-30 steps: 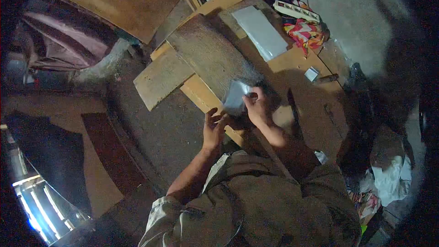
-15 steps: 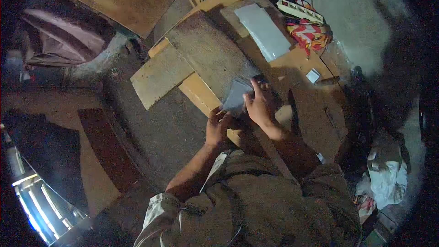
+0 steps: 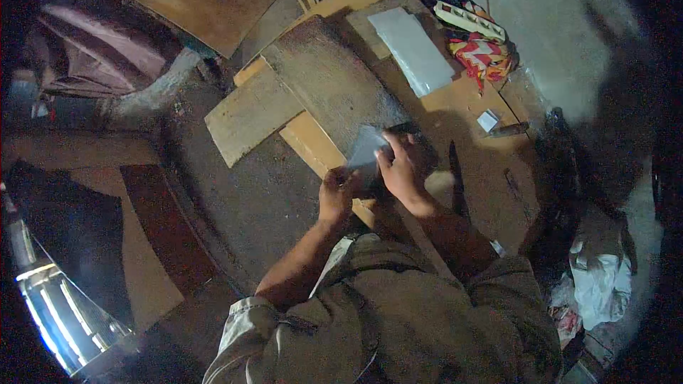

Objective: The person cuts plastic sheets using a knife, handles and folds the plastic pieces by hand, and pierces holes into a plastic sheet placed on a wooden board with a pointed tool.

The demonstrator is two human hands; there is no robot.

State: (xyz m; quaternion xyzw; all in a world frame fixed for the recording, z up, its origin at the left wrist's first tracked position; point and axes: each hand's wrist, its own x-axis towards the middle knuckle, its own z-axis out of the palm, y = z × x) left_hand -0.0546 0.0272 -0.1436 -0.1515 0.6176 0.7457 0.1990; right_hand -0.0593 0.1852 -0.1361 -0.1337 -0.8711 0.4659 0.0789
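Note:
A small thin grey-blue sheet (image 3: 366,145) lies slanted over the near end of a worn board (image 3: 324,75); its exact kind I cannot make out. My left hand (image 3: 336,193) is closed at the sheet's lower left corner, fingertips in shadow. On the other side, my right hand (image 3: 403,176) has thumb and forefinger bent together at the sheet's right edge. Below the hands the surface is dark and partly hidden.
A stack of white plastic-wrapped sheets (image 3: 414,50) lies beyond the board. Near it are a power strip (image 3: 469,20), patterned cloth (image 3: 484,55), a small white square (image 3: 488,121) and a knife-like dark blade (image 3: 455,178). A flat offcut (image 3: 252,115) juts out left.
My right forefinger, stretched out before, has bent down toward the sheet's edge. My left hand stays at the lower left corner. The view has shifted slightly.

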